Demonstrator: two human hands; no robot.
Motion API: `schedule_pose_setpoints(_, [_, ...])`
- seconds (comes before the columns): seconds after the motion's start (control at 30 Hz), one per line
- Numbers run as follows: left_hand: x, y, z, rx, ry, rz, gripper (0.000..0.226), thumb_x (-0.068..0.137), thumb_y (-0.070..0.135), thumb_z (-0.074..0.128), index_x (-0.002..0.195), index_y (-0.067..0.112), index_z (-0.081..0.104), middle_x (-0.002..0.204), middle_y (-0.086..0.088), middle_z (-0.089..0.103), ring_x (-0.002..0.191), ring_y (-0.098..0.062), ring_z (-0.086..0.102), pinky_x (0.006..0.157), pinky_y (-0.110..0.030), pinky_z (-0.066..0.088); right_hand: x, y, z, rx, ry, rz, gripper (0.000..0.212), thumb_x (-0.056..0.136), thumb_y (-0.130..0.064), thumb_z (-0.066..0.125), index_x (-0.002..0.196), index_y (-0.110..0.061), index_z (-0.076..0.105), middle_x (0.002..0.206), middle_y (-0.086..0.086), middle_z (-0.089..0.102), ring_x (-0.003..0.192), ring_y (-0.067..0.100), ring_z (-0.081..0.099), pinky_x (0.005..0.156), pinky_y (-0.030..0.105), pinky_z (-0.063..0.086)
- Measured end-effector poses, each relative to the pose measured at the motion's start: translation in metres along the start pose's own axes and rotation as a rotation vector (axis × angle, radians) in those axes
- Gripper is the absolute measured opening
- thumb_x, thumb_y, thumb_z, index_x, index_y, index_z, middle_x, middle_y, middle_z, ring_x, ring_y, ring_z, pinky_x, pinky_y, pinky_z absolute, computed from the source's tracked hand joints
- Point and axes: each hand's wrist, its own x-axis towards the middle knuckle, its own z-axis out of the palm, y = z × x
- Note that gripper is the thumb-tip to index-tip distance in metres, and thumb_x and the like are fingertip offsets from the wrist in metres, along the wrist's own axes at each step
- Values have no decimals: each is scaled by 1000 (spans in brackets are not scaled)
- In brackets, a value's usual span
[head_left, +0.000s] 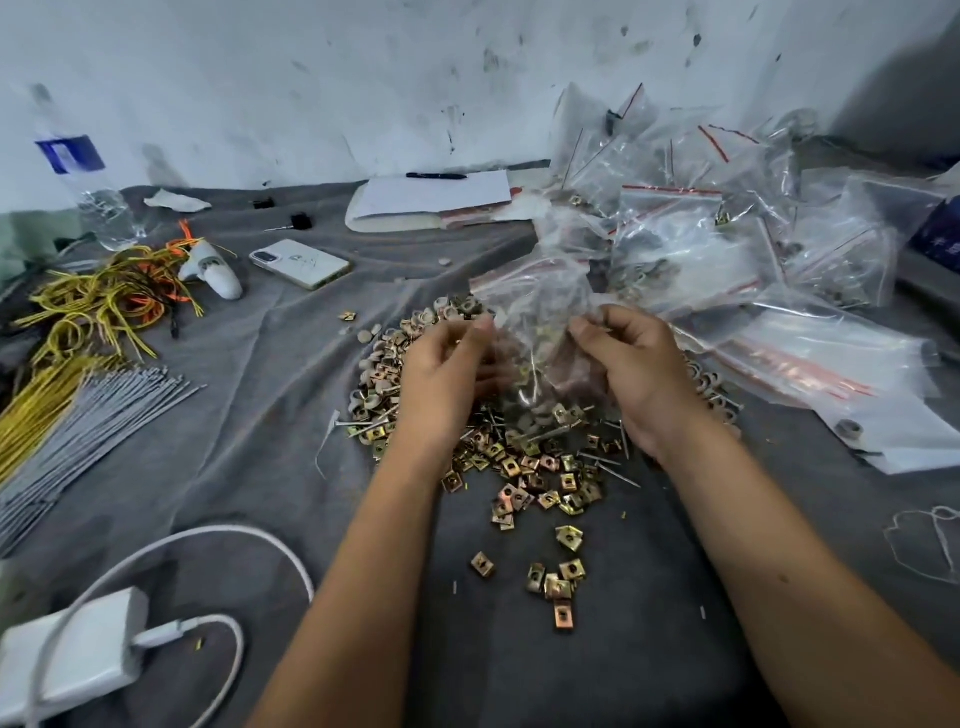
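both hands up over the parts pile, holding one clear zip bag between them

left hand: fingers curled in, pinching the bag's left edge; slightly blurred, can't tell the exact grip
right hand: fingers curled, thumb and forefinger pinching the bag's right edge

bag hangs upright, red zip strip on top, lower end just above the pile of brass clip nuts, washers and nails on the grey-clothed bench. some parts show through the plastic, can't tell which

heap of bags behind and to the right. phone, yellow wires and grey ties to the left, white charger near left corner
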Motion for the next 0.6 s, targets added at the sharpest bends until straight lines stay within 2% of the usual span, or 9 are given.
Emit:
schedule_pose_setpoints(0.1, [-3, -4, 3, 150, -41, 71, 17, 102, 16, 65, 110, 1, 66, 86, -10, 79, 72, -28, 76, 62, -35, 62, 2, 1, -3, -14, 25, 0, 20, 101, -11, 62, 83, -8, 68, 81, 18, 76, 59, 25, 73, 48, 29, 56])
schedule_pose_setpoints(0.2, [-7, -4, 6, 247, -53, 158, 11, 99, 9, 69, 97, -1, 68, 75, -10, 77, 59, -19, 72, 54, -27, 58, 3, 2, -4, -12, 67, -6, 20, 102, -13, 62, 83, -6, 65, 80, 21, 75, 59, 30, 73, 50, 35, 59])
schedule_pose_setpoints(0.27, [-8, -4, 7, 263, -28, 221, 13, 101, 9, 65, 94, -1, 66, 72, -9, 74, 60, -17, 71, 55, -29, 58, 3, 3, -6, -68, 116, -33, 21, 101, -16, 64, 82, -8, 67, 71, 13, 73, 55, 27, 69, 47, 32, 57])
schedule_pose_setpoints(0.33, [-8, -5, 8, 251, 1, 289, 15, 107, 11, 56, 95, 3, 60, 72, -4, 72, 64, -18, 70, 59, -35, 59, 2, 5, -8, -175, 151, -85, 23, 101, -21, 64, 79, -14, 65, 56, 3, 65, 41, 18, 59, 37, 22, 43])
schedule_pose_setpoints(0.4, [-9, -7, 12, 286, 43, 354, 17, 111, 13, 46, 96, 8, 53, 69, 4, 70, 60, -12, 65, 54, -37, 57, 1, 6, -8, -242, 155, -139, 24, 102, -27, 63, 79, -21, 63, 50, -3, 57, 35, 11, 47, 36, 18, 34])
schedule_pose_setpoints(0.43, [-8, -9, 14, 327, 64, 386, 17, 112, 14, 43, 98, 7, 50, 68, 4, 68, 57, -11, 63, 54, -42, 55, 1, 6, -8, -267, 151, -160, 23, 103, -29, 62, 81, -24, 64, 50, -5, 54, 37, 10, 44, 39, 19, 34])
schedule_pose_setpoints(0.5, [-9, -12, 17, 373, 88, 401, 18, 113, 16, 38, 102, 4, 46, 70, -5, 69, 57, -18, 64, 56, -49, 53, 1, 7, -7, -299, 139, -179, 21, 103, -31, 61, 84, -24, 65, 52, -6, 51, 42, 13, 42, 42, 23, 35])
schedule_pose_setpoints(0.53, [-9, -13, 18, 360, 88, 388, 19, 113, 17, 37, 103, 3, 45, 71, -11, 69, 56, -21, 63, 55, -50, 53, 1, 7, -7, -300, 138, -185, 20, 104, -31, 60, 86, -22, 65, 52, -4, 49, 42, 14, 41, 42, 23, 35])
schedule_pose_setpoints(0.6, [-9, -15, 20, 336, 86, 367, 20, 114, 18, 36, 102, 5, 44, 69, -10, 69, 52, -18, 58, 52, -46, 49, 0, 6, -8, -289, 146, -199, 20, 104, -29, 59, 90, -16, 65, 50, -4, 49, 38, 12, 41, 40, 22, 35])
